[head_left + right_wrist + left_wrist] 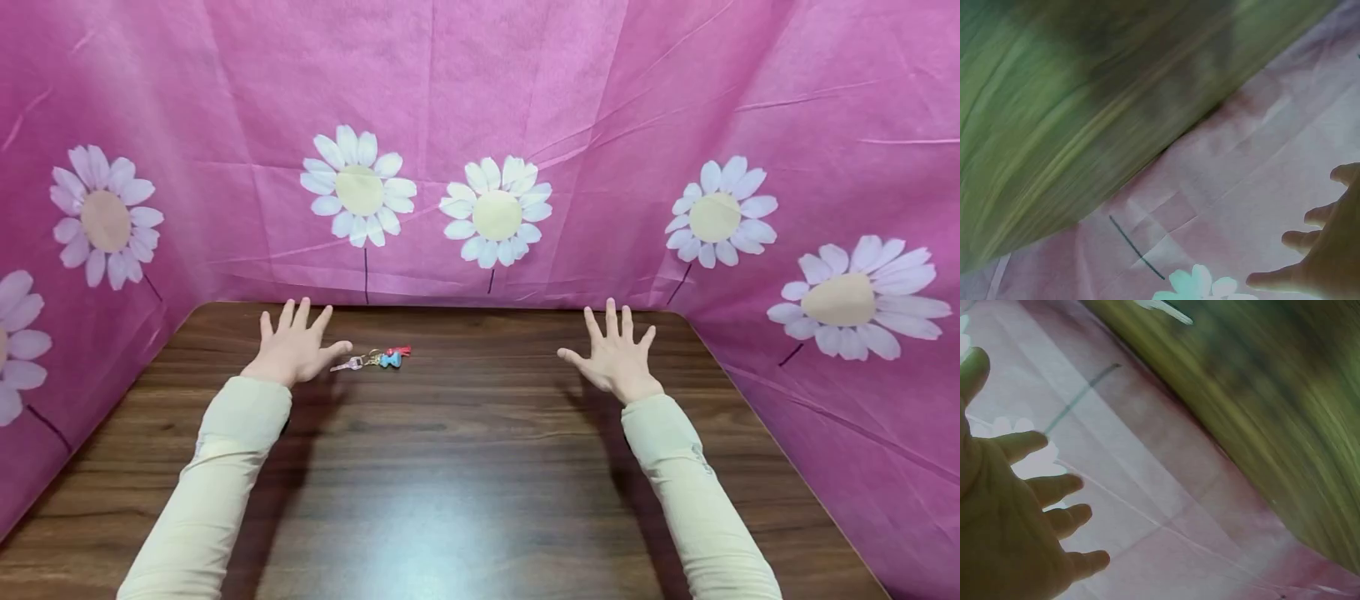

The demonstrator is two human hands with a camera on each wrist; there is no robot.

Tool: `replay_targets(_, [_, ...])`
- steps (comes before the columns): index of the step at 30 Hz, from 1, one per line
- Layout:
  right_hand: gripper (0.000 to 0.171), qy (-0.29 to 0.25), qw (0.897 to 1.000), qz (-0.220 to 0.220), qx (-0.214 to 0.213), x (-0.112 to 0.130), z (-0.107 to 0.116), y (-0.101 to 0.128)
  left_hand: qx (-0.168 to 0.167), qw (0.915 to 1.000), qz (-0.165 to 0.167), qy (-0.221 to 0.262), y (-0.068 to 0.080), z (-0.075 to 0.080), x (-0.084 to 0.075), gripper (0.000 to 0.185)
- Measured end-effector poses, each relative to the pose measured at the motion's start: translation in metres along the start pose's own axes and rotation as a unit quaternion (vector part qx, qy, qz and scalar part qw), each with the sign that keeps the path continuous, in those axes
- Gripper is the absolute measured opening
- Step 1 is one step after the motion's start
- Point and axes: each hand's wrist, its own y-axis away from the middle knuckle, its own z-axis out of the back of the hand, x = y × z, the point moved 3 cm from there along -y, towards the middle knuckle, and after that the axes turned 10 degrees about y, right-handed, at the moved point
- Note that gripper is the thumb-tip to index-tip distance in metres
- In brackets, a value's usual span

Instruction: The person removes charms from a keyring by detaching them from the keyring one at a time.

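While both spread wide, my left hand point(294, 350) hovers, keys point(372, 360) just at its three o'clock; right hand point(617, 354) well apart.

- No text, label, brand, number or sign can be read in any of the three views.
- The pink backdrop point(525, 100) carries only printed daisies, with no lettering.
- The keyring point(372, 360) on the table point(480, 467) is too small to show any marking.
- A faint mark on the right sleeve point(693, 492) is too small to read.
- Both wrist views are blurred and show no writing.
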Motion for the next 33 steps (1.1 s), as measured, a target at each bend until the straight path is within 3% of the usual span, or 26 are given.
replay_targets(3, [0.089, -0.028, 1.000, 0.005, 0.001, 0.003, 0.004, 0.000, 0.008, 0.9997, -0.022, 0.002, 0.003, 0.002, -0.009, 0.075])
replay_targets(7, [0.087, -0.083, 0.996, 0.025, 0.003, 0.011, 0.009, 0.000, -0.010, 0.9975, -0.069, 0.004, 0.009, 0.008, -0.024, 0.068])
replay_targets(12, [0.081, -0.130, 0.989, 0.054, -0.034, 0.019, 0.016, 0.004, -0.072, 0.9869, -0.143, 0.019, 0.019, 0.012, -0.041, 0.058])
replay_targets(17, [0.073, -0.162, 0.979, 0.086, -0.085, 0.027, 0.023, 0.014, -0.116, 0.9720, -0.191, 0.072, 0.031, 0.005, -0.054, 0.043])
replay_targets(20, [0.067, -0.183, 0.973, 0.100, -0.097, 0.034, 0.023, 0.024, -0.120, 0.9670, -0.197, 0.108, 0.036, -0.004, -0.057, 0.036])
replay_targets(24, [0.059, -0.179, 0.971, 0.127, -0.099, 0.044, 0.013, 0.032, -0.112, 0.9644, -0.173, 0.165, 0.032, -0.020, -0.053, 0.030])
replay_targets(28, [0.053, -0.152, 0.972, 0.153, -0.092, 0.055, 0.000, 0.036, -0.086, 0.9651, -0.152, 0.196, 0.016, -0.039, -0.047, 0.030])
replay_targets(33, [0.051, -0.156, 0.971, 0.161, -0.090, 0.066, -0.004, 0.040, -0.054, 0.9706, -0.158, 0.173, -0.011, -0.056, -0.042, 0.032])
